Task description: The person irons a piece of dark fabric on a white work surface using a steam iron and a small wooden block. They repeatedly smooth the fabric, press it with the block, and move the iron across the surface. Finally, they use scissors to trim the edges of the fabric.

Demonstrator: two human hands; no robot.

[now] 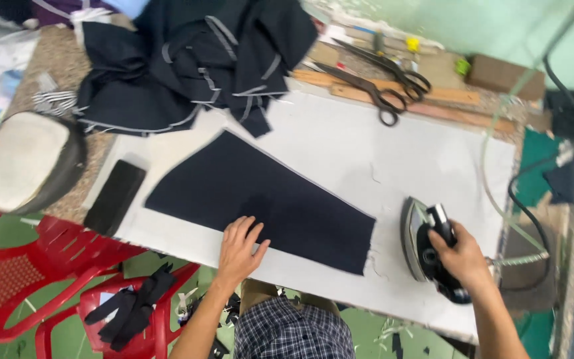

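Take the white pressing board [340, 146] as your landmark. Off its left end sit a padded pressing ham [28, 163] and a black block [114, 197]; a heap of dark garment pieces [194, 60] lies over its far left corner.

Your left hand [239, 249] lies flat and open, fingers spread, on the near edge of the dark fabric panel [260, 199], which lies on the left and middle of the board. It grips nothing; it only presses the cloth down. If that palm drags, the panel is likely to skew or crease.

Your right hand [461, 256] is closed around the handle of the iron [426, 246], which stands tipped up on the board's right part, just beside the panel's right corner and apart from it. Its cord [519, 199] loops off the right end; a snag there could tug the iron. Hot metal near your left fingers is the other risk.

Scissors [383, 90] lie along the far edge.
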